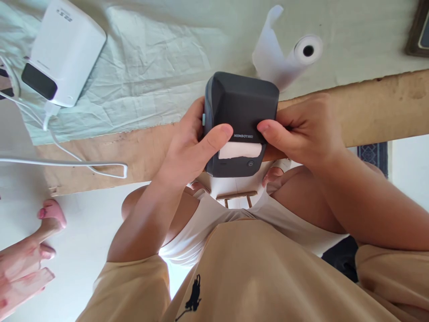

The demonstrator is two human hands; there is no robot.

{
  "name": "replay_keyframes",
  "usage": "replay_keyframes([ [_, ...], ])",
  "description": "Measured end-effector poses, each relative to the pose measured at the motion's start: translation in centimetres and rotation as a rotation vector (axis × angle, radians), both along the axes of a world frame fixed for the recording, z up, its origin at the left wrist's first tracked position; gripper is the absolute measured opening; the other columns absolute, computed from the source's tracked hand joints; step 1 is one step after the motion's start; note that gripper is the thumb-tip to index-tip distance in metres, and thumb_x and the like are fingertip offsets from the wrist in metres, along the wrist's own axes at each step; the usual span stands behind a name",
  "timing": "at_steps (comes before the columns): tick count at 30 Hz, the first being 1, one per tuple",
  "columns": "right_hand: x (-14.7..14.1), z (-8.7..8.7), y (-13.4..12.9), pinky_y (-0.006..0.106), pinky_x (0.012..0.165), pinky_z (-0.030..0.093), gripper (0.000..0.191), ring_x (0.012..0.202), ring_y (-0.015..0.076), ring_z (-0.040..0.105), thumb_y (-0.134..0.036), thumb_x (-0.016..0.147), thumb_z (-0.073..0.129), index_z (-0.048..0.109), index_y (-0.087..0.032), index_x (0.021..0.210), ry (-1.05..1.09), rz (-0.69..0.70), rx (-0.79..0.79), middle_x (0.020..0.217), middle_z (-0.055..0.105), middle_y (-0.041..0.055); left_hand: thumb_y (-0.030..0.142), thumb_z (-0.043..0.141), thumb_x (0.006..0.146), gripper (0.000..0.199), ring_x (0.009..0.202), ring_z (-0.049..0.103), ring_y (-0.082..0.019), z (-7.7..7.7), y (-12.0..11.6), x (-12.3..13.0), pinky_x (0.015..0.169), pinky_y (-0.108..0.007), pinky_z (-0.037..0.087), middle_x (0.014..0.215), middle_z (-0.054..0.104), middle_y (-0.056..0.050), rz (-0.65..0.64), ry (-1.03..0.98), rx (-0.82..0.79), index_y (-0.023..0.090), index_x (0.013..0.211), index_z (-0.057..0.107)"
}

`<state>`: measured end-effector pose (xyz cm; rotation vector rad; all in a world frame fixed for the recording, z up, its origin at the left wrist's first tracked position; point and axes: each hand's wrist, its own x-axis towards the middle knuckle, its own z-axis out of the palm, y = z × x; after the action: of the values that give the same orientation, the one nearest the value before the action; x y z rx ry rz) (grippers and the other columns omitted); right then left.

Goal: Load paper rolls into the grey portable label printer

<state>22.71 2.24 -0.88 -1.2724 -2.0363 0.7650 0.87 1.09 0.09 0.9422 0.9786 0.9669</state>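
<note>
Between my two hands is a dark grey label printer (246, 105), marked NIIMBOT, held over the table's front edge. My left hand (192, 147) wraps its left side, with the thumb on the front near the paper slot. On the right side, my right hand (306, 129) grips it, its thumb pressing the lid's lower corner and its other fingers partly hidden behind. A torn strip of white paper (239, 150) sticks out of the slot, above the power button. Just beyond the printer, a roll of white paper (298, 56) lies partly unrolled on the cloth.
A white device (69, 49) with a dark screen sits at the upper left, and its white cable (67, 161) trails over the wooden table edge (378, 105). Pale green cloth (161, 49) covers the tabletop. A dark framed object (420, 33) is at the upper right. Another person's leg (47, 228) shows at left.
</note>
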Motion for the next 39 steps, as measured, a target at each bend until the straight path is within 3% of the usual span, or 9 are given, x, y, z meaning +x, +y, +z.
replay_keyframes([
  [4,-0.3,0.2,-0.3,0.028,0.048,0.016,0.07,0.049,0.0033,0.02,-0.053,0.101,0.058,0.032,-0.014,0.049,-0.029,-0.001,0.011,0.045,0.03,-0.0023,0.031,0.071,0.092,0.02,0.072,0.065,-0.013,0.4,-0.1,0.1,0.054,-0.024,0.046,0.085,0.064,-0.002,0.023,0.011,-0.016,0.019,0.107,0.065],
  [7,-0.5,0.2,-0.5,0.028,0.049,0.017,0.069,0.047,0.0033,0.021,-0.047,0.106,0.052,0.033,-0.014,0.048,-0.057,-0.01,0.134,0.045,0.029,-0.0027,0.036,0.072,0.09,0.024,0.07,0.064,-0.014,0.8,-0.2,0.6,0.052,-0.025,0.043,0.084,0.063,-0.003,0.054,0.023,-0.018,0.018,0.105,0.064],
  [12,-0.4,0.1,-0.5,0.026,0.045,0.017,0.061,0.049,0.0062,0.018,-0.028,0.102,0.056,0.028,-0.016,0.049,-0.141,0.047,0.659,0.045,0.025,-0.0028,0.043,0.072,0.087,0.029,0.074,0.064,-0.018,1.0,-0.2,1.0,0.06,-0.03,0.047,0.087,0.065,-0.004,0.057,0.059,-0.057,0.022,0.105,0.063],
  [15,-0.3,-0.1,-0.3,0.028,0.046,0.017,0.062,0.051,0.0081,0.016,-0.031,0.1,0.06,0.025,-0.016,0.051,-0.259,0.016,0.875,0.048,0.022,-0.0021,0.045,0.072,0.084,0.029,0.077,0.067,-0.021,0.8,-0.2,1.1,0.062,-0.031,0.048,0.088,0.067,-0.005,0.087,0.069,-0.04,0.024,0.101,0.063],
  [21,-0.2,0.0,-0.3,0.029,0.05,0.019,0.061,0.052,0.0083,0.018,-0.033,0.102,0.058,0.024,-0.015,0.053,-0.341,0.018,0.918,0.05,0.021,-0.0018,0.044,0.075,0.081,0.027,0.066,0.064,-0.02,0.5,-0.3,1.3,0.057,-0.031,0.046,0.083,0.067,-0.004,0.141,0.019,-0.046,0.024,0.095,0.065],
  [28,-0.1,0.4,0.1,0.024,0.044,0.017,0.055,0.051,0.0073,0.018,-0.02,0.095,0.063,0.028,-0.016,0.054,-0.196,0.111,0.882,0.049,0.023,-0.0033,0.045,0.078,0.083,0.037,0.073,0.066,-0.02,-0.1,-0.1,0.7,0.06,-0.03,0.05,0.087,0.07,-0.005,0.119,-0.053,-0.043,0.021,0.109,0.069],
  [33,0.2,0.4,0.1,0.023,0.044,0.017,0.053,0.052,0.0071,0.019,-0.015,0.089,0.068,0.027,-0.016,0.056,-0.145,0.137,0.869,0.049,0.023,-0.0039,0.052,0.084,0.081,0.049,0.086,0.071,-0.024,-0.5,0.1,0.0,0.069,-0.035,0.056,0.1,0.073,-0.007,-0.03,-0.047,-0.056,0.022,0.116,0.068],
  [39,0.4,0.2,0.0,0.027,0.044,0.024,0.047,0.049,0.0073,0.032,-0.016,0.088,0.067,0.031,-0.019,0.057,-0.099,0.107,0.88,0.049,0.032,-0.0039,0.054,0.076,0.085,0.038,0.085,0.071,-0.025,-0.4,-0.2,0.8,0.074,-0.038,0.057,0.093,0.07,-0.005,0.108,0.002,-0.038,0.023,0.103,0.065],
])
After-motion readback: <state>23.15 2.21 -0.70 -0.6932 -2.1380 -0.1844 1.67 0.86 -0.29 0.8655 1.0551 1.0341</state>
